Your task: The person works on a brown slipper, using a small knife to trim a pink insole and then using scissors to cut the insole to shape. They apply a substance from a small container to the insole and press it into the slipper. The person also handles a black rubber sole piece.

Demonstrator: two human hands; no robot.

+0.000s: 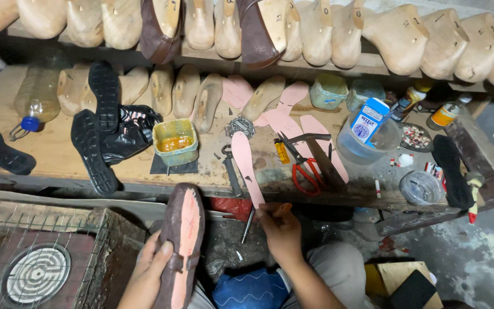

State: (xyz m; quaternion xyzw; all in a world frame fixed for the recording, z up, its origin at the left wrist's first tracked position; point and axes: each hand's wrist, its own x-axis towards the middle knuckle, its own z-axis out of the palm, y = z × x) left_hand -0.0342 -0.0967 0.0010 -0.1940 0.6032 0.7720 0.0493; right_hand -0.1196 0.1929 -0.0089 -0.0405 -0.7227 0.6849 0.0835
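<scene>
I see wooden shoe lasts [398,37] along the shelf, red-handled scissors [303,170] on the surface [47,154], an orange glue tub [175,142], black soles [91,150], a plastic bottle [36,94]

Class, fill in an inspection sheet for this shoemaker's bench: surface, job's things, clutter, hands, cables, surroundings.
Surface: worn wooden bench, stained.
Job's things: brown shoe upper on a last, pink insole showing; loose pink insole overhanging the bench edge.
Clutter: red-handled scissors, hammer, glue tub, black soles, plastic bottle.
Hands: left hand grips the shoe upper; right hand pinches a small tool, kind unclear.
Cables: nothing seen.
Surroundings: wooden lasts on a shelf; wire-mesh crate at left.
</scene>
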